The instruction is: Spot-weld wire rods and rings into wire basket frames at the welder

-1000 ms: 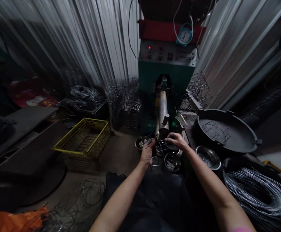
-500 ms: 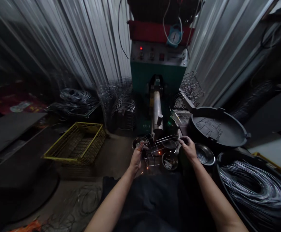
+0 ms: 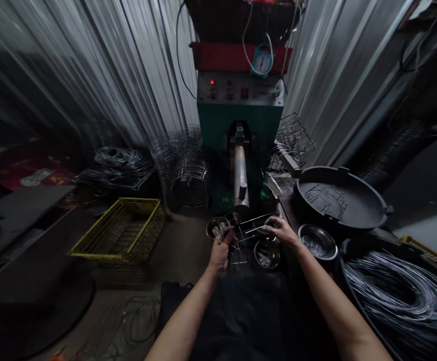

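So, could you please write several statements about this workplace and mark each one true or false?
1. The bare left hand holds a silver wire frame. True.
2. The bare right hand rests inside the round black pan. False: the right hand is at the frame's right end.
3. The red light on the green metal machine is lit. True.
4. The yellow wire basket stands right of the machine. False: the basket stands left.
5. Silver wire lies coiled at lower right. True.
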{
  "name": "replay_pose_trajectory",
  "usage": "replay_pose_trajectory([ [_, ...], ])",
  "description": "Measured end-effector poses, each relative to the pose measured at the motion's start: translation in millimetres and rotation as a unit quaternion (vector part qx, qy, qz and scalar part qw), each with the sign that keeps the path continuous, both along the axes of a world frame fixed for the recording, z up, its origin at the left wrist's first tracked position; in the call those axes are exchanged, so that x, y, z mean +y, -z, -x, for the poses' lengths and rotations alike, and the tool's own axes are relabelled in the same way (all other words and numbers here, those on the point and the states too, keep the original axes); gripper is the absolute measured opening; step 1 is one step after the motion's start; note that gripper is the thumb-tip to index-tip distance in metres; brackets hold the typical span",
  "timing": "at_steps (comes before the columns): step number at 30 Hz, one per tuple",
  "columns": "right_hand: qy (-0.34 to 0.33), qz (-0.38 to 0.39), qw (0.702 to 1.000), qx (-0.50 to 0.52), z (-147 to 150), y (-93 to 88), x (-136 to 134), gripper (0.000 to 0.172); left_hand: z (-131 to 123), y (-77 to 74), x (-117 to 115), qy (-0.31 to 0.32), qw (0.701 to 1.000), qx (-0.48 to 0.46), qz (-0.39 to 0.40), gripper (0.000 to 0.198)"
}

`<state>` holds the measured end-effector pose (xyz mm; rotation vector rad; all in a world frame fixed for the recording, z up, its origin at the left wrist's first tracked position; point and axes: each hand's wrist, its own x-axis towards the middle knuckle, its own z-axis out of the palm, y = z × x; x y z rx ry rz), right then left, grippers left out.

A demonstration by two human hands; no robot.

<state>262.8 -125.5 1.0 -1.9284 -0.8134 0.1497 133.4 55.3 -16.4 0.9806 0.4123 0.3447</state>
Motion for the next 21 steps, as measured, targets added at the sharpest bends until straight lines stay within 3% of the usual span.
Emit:
replay_pose_trajectory([
  [5,0.037,-0.061,0.997,0.034,5,-5.6,8,0.037,-1,-2.4,-3,-0.008,0.999,0.016,0.028,0.041],
  [10,0.048,-0.049,0.997,-0.046,8,-6.8,25,0.041,-5,-5.5,-4,-0.015,0.998,0.018,0.057,0.044],
  [21,0.058,-0.057,0.994,-0.076,3,-3.8,33,0.040,-10,-8.6,-1,-0.018,0.996,0.037,0.085,0.047],
])
